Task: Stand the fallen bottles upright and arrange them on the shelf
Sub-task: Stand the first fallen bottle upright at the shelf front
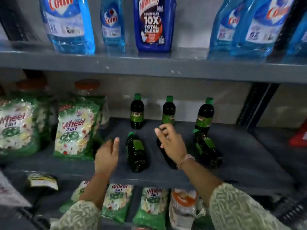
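Observation:
Three dark bottles with green caps stand upright at the back of the middle shelf [240, 156]: the left one [137, 113], the middle one [168, 112] and the right one [204, 115]. In front of them three more lie on their sides, caps pointing back: a left fallen bottle [136, 151], a middle fallen bottle [163, 153] mostly hidden under my right hand, and a right fallen bottle [206, 150]. My left hand [107, 156] hovers open just left of the left fallen bottle. My right hand [171, 140] is over the middle fallen bottle's neck, fingers curled; whether it grips is unclear.
Green Wheel detergent packs [74, 128] and orange-lidded jars stand at the left of the middle shelf. Blue cleaner bottles [154, 25] line the shelf above. More Wheel packs [150, 206] sit on the shelf below. A red item [299, 136] lies at far right.

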`<action>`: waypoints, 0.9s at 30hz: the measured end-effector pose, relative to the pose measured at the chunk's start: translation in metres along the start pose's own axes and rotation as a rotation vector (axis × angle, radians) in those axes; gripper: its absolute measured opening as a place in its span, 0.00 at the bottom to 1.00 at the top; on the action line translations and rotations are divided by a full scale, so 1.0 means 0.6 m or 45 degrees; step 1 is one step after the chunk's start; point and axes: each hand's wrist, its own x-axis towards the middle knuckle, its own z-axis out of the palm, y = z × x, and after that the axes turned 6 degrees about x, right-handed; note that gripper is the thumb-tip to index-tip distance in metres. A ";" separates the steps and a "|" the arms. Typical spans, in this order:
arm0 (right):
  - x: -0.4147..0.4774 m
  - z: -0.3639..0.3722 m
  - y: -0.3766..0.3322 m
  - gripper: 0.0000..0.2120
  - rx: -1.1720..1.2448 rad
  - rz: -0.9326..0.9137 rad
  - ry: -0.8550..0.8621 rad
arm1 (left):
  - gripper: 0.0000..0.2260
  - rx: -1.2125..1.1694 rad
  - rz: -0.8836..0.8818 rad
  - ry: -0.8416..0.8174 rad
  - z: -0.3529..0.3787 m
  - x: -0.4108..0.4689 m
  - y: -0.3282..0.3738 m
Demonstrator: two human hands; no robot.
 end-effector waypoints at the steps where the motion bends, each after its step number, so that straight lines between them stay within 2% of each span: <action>1: 0.010 0.015 0.012 0.14 -0.071 0.110 -0.108 | 0.22 0.125 -0.054 -0.135 0.013 -0.003 -0.022; 3: 0.031 0.041 0.028 0.14 -0.209 0.263 -0.322 | 0.23 0.365 -0.035 -0.335 0.039 -0.005 -0.065; 5: 0.056 0.072 0.043 0.24 -0.282 0.391 -0.460 | 0.26 0.572 -0.013 -0.456 0.062 0.001 -0.098; 6: 0.064 0.085 0.044 0.25 -0.312 0.447 -0.473 | 0.25 0.664 -0.007 -0.479 0.068 0.005 -0.104; 8: 0.079 0.111 0.049 0.20 -0.255 0.557 -0.476 | 0.24 0.769 -0.002 -0.503 0.077 0.013 -0.107; 11: 0.097 0.154 0.073 0.36 -0.127 0.683 -0.445 | 0.24 0.828 0.006 -0.528 0.083 0.016 -0.110; 13: 0.100 0.174 0.081 0.40 -0.162 0.716 -0.451 | 0.27 0.858 0.032 -0.524 0.084 0.015 -0.115; 14: 0.104 0.181 0.086 0.39 -0.187 0.735 -0.453 | 0.31 0.862 0.040 -0.510 0.084 0.016 -0.119; 16: 0.110 0.184 0.096 0.33 -0.181 0.708 -0.400 | 0.40 0.838 0.058 -0.472 0.086 0.015 -0.122; 18: 0.110 0.179 0.096 0.28 -0.105 0.655 -0.307 | 0.42 0.824 0.057 -0.463 0.087 0.015 -0.125; 22: 0.121 0.157 0.087 0.31 -0.026 0.412 -0.085 | 0.41 0.812 0.049 -0.465 0.089 0.014 -0.127; 27: 0.138 0.123 0.080 0.30 -0.063 0.227 -0.064 | 0.33 0.831 0.036 -0.502 0.087 0.014 -0.121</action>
